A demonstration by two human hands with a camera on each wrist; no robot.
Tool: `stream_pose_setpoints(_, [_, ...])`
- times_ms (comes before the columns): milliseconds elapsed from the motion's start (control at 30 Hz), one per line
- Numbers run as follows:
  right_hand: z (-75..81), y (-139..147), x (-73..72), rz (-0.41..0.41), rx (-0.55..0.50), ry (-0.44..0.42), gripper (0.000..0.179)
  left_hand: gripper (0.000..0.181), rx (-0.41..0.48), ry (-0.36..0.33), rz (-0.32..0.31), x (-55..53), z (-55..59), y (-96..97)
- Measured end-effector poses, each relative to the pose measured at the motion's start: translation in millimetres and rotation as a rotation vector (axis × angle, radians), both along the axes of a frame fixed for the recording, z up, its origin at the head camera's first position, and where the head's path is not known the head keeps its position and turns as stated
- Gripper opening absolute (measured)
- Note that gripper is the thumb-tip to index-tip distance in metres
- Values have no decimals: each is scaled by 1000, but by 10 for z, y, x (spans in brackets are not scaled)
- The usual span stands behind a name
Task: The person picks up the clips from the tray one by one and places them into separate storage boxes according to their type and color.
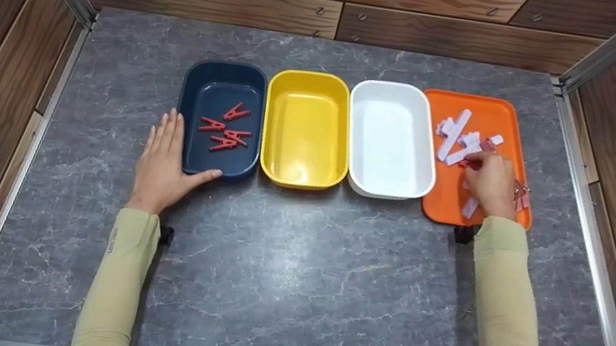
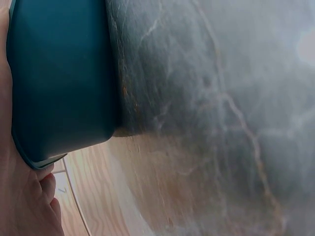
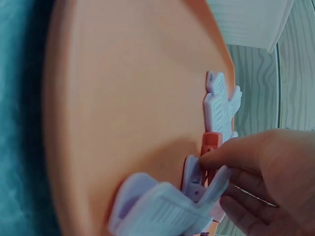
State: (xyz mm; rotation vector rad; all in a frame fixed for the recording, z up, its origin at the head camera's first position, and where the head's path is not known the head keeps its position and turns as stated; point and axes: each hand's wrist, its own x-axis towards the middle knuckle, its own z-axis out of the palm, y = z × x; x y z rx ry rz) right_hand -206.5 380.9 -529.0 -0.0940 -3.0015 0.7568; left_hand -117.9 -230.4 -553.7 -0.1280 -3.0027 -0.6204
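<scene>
My left hand (image 1: 164,157) lies with straight fingers along the left side of a dark blue tub (image 1: 196,74), its thumb at the near rim. Inside that tub are several red clothespins (image 1: 222,144). At the right, my right hand (image 1: 493,182) reaches over an orange tray (image 1: 440,208), its thumb and finger pinching a red clothespin (image 3: 211,141) among lavender clips (image 1: 454,135). A large lavender clip (image 3: 162,209) lies close by the fingertips in the right wrist view. Pinkish-red pieces (image 1: 522,199) show partly behind the hand at the tray's right side.
A yellow tub (image 1: 308,130) and a white tub (image 1: 392,140) stand side by side between the blue tub and the tray. All sit on a grey marbled tabletop (image 1: 290,292). Wood-patterned walls (image 1: 259,7) with metal rails enclose the back and sides.
</scene>
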Motion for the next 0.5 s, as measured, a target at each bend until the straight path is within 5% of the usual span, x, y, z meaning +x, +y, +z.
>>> stream_pose_setpoints(500, [54, -9, 35, -43, -76, 106, 26, 132, 4, 6, -2, 0, -15, 0])
